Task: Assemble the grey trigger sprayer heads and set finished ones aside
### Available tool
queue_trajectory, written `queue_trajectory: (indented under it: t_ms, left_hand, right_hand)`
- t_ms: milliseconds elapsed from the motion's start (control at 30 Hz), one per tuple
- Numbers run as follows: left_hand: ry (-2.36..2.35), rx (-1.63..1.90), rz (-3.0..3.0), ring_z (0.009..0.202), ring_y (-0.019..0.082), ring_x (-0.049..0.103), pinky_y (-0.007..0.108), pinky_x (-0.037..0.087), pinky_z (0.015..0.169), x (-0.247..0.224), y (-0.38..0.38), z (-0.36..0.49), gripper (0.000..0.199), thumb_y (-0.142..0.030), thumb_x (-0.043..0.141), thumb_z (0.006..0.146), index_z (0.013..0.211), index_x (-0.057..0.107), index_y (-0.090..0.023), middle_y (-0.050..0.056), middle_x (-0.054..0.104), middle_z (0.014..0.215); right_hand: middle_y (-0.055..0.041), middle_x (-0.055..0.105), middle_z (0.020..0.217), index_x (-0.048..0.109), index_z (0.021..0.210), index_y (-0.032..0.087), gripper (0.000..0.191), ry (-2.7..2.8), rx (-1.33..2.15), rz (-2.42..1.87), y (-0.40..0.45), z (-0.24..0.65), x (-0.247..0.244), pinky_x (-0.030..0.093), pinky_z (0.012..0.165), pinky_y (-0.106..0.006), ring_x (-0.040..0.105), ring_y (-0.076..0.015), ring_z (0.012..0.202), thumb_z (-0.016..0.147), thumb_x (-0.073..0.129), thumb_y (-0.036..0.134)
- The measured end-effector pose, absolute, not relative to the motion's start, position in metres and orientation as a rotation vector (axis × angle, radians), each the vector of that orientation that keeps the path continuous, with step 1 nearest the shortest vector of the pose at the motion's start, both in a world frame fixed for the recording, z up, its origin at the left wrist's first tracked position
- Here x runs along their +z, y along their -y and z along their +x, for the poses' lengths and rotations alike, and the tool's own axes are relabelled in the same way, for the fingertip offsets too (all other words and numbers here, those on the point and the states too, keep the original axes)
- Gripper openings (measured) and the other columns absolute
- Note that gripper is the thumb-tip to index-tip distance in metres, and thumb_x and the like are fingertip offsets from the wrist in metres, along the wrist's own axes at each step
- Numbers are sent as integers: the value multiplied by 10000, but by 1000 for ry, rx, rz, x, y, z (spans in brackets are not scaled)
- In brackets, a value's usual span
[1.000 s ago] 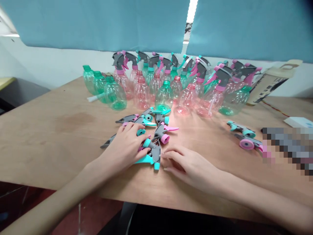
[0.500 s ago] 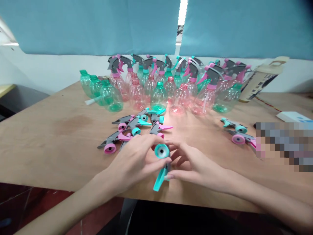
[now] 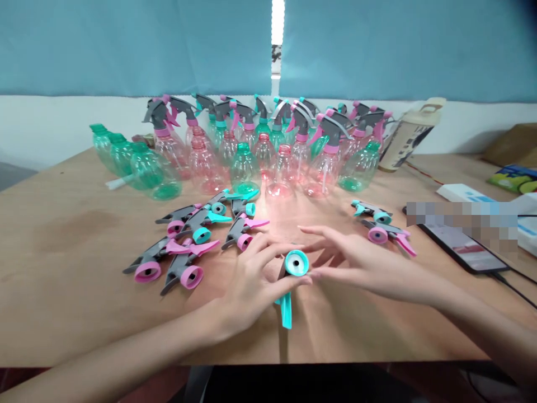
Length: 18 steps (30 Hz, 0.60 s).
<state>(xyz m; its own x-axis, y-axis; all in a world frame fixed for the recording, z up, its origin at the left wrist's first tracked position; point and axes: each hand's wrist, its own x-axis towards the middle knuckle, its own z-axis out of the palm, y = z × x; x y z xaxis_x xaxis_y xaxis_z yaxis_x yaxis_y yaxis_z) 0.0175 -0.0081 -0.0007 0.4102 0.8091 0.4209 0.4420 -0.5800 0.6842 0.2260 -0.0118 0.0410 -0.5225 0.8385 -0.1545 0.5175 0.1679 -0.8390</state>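
Observation:
My left hand (image 3: 254, 282) grips a grey and teal trigger spray head (image 3: 297, 263) between thumb and fingers, above the table. Its round teal collar faces up at me and its teal trigger points down toward the table's near edge. Close by on the right is my right hand (image 3: 363, 264), its index finger stretched out and its thumb near the collar; whether it touches the spray head I cannot tell. On the left lie several loose spray heads (image 3: 191, 221) with pink or teal collars. Two more, one teal-collared (image 3: 381, 216) and one pink-collared (image 3: 378, 235), rest to the right.
Clear green bottles (image 3: 244, 173) and pink bottles (image 3: 205, 170) stand across the back, several topped with spray heads. At back right a beige tumbler (image 3: 406, 137) leans. A phone (image 3: 465, 243) with a cable and a white power strip (image 3: 470, 193) lie at right.
The view has shifted to the right. The spray head has turned, its trigger now pointing more straight down. My right hand has loosened from it, its fingers straighter.

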Motion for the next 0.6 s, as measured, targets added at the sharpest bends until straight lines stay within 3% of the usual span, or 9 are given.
queue_trajectory:
  t_ms: [67, 133, 233, 400, 467, 600]
  left_hand:
    - [-1084, 1073, 2197, 877, 196, 568, 335, 460, 800, -3, 7, 18, 338, -302, 779, 699, 1011, 664, -240, 18, 615, 917]
    - [-1095, 1103, 2165, 894, 202, 563, 349, 456, 814, -5, 5, 21, 338, -289, 781, 697, 1009, 663, -236, 23, 612, 916]
    - [-1137, 1131, 2076, 902, 209, 562, 361, 451, 819, -7, 2, 25, 313, -269, 786, 690, 976, 664, -228, 23, 617, 896]
    - [-1111, 1160, 2053, 858, 207, 571, 341, 465, 751, -7, 0, 23, 263, -284, 770, 705, 931, 653, -218, 23, 613, 853]
    - [-1086, 1178, 2072, 842, 205, 575, 342, 468, 745, -7, -1, 19, 252, -279, 755, 722, 940, 648, -212, 29, 610, 860]
    - [-1076, 1163, 2094, 858, 208, 577, 360, 470, 781, -8, -3, 14, 260, -287, 751, 731, 955, 648, -205, 38, 612, 893]
  right_hand:
    - [-76, 665, 1070, 549, 1179, 206, 401, 2171, 1108, -1338, 4, 234, 52, 545, 728, -328, 654, -179, 845, 847, 559, 431]
    - [-53, 690, 970, 626, 1040, 219, 316, 2189, 975, -1307, -4, 237, 64, 537, 686, -306, 653, -175, 801, 847, 548, 457]
    - [-12, 696, 836, 668, 965, 244, 241, 2386, 878, -1227, -14, 235, 77, 489, 582, -248, 636, -145, 692, 860, 540, 419]
    - [57, 600, 592, 663, 807, 259, 178, 2726, 686, -1090, -22, 221, 85, 308, 406, -213, 499, -87, 465, 867, 540, 372]
    - [70, 547, 548, 648, 795, 273, 176, 2767, 615, -1011, -23, 215, 85, 263, 391, -221, 448, -82, 431, 881, 528, 369]
    - [88, 456, 475, 642, 965, 313, 167, 2794, 555, -972, -20, 211, 84, 253, 402, -246, 372, -92, 369, 884, 524, 398]
